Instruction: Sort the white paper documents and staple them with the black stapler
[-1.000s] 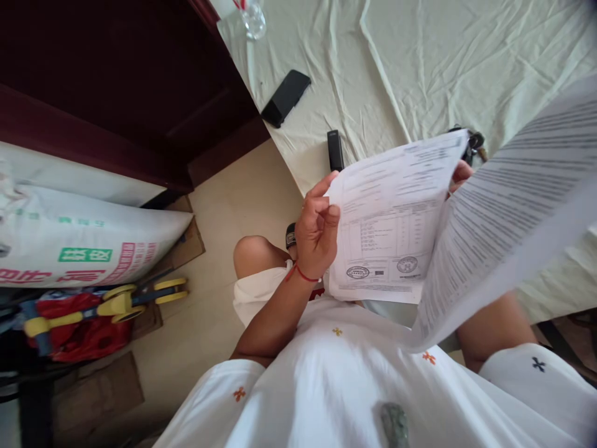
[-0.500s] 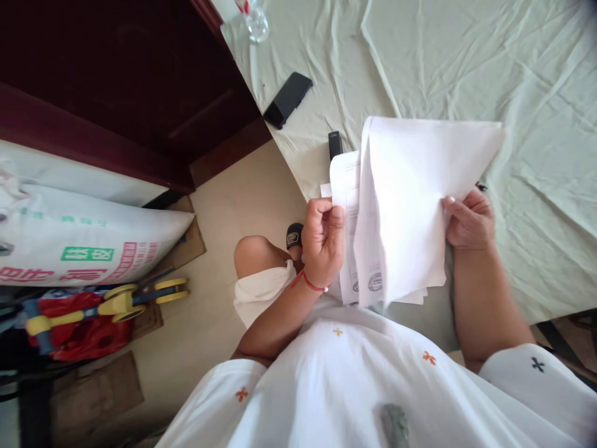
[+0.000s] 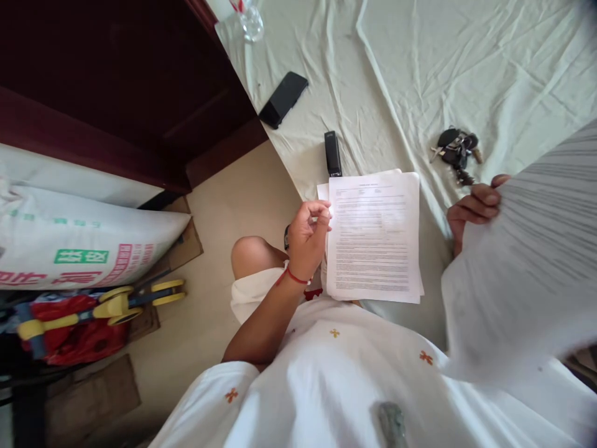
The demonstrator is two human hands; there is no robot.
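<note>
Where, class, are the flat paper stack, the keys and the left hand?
Paper stack (image 3: 373,239): head view, top page's middle.
Keys (image 3: 454,153): head view, the bunch's middle.
Left hand (image 3: 308,238): head view, the hand's middle.

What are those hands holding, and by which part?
The right hand holds raised printed paper by its left edge. The left hand is at the paper stack's left edge; whether it grips any sheet cannot be told.
</note>
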